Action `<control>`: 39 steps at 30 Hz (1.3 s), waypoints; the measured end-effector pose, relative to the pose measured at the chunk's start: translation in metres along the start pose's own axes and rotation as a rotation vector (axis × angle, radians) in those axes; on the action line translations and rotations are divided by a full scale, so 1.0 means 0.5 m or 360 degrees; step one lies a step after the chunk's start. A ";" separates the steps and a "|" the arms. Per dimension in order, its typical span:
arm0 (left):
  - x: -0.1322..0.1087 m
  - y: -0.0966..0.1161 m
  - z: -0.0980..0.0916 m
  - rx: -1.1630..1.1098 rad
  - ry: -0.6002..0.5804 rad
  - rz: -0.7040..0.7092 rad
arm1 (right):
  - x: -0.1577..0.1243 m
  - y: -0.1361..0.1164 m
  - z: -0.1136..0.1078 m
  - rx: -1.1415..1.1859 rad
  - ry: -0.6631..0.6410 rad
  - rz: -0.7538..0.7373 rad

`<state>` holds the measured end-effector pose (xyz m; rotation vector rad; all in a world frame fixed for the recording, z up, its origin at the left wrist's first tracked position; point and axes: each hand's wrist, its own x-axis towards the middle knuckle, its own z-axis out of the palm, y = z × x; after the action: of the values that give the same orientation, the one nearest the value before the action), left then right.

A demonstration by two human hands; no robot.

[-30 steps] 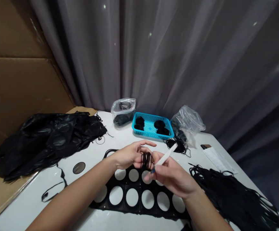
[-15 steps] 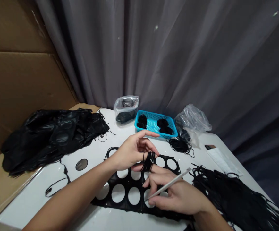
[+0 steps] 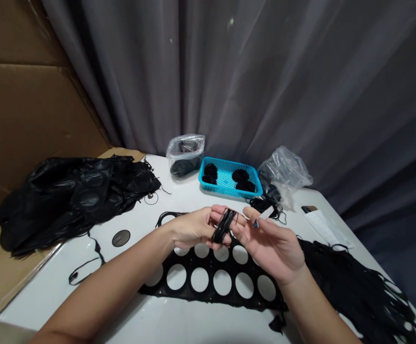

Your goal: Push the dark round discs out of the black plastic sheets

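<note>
Thin black rubber-like rings [image 3: 225, 225] form a bundle around the fingers of my left hand [image 3: 204, 224], whose thumb and fingers are closed on it. My right hand [image 3: 276, 243] has its palm turned partly up, with its fingers reaching to the bundle's right side. A slim pale stick-like tool [image 3: 266, 214] is held between its thumb and fingers; a dark bluish tip shows, and the rest is hidden. Below both hands lies a black sheet [image 3: 211, 282] with rows of round holes cut through it, flat on the white table [image 3: 179, 325].
A blue basket [image 3: 229, 191] with black ring bundles stands at the back, between two clear plastic bags [image 3: 185, 153], [image 3: 287, 167]. Crumpled black sheets [image 3: 68, 200] lie left, black strips [image 3: 351, 286] right. A dark disc [image 3: 121, 238], a phone [image 3: 308, 209] and white paper [image 3: 328, 229] are also there.
My right hand has turned palm upward and risen to the bundle, bringing the tool up off the sheet. My left fingers have curled in around the rings. The view has shifted slightly.
</note>
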<state>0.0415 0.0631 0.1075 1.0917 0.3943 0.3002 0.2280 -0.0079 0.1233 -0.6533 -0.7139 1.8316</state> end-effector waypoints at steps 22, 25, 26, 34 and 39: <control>-0.077 -0.088 -0.050 0.0306 0.0889 0.0426 | 0.082 0.060 -0.054 -0.0675 -0.0223 0.0282; -0.087 -0.106 -0.067 0.0223 0.0916 0.0409 | 0.110 0.070 -0.058 -0.0755 -0.0307 0.0433; -0.089 -0.111 -0.073 0.0173 0.0943 0.0407 | 0.121 0.072 -0.059 -0.0777 -0.0342 0.0476; -0.101 -0.129 -0.126 -0.0218 0.0973 0.0352 | 0.253 0.015 -0.086 -0.0781 -0.0344 0.0567; -0.116 -0.127 -0.156 -0.0273 0.1198 0.0348 | 0.399 -0.085 -0.144 -0.1383 0.0107 0.0133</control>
<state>-0.0427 0.0729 0.0283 0.8220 0.8995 0.9320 0.2391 0.2045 0.0837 -1.3020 -1.4699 1.5088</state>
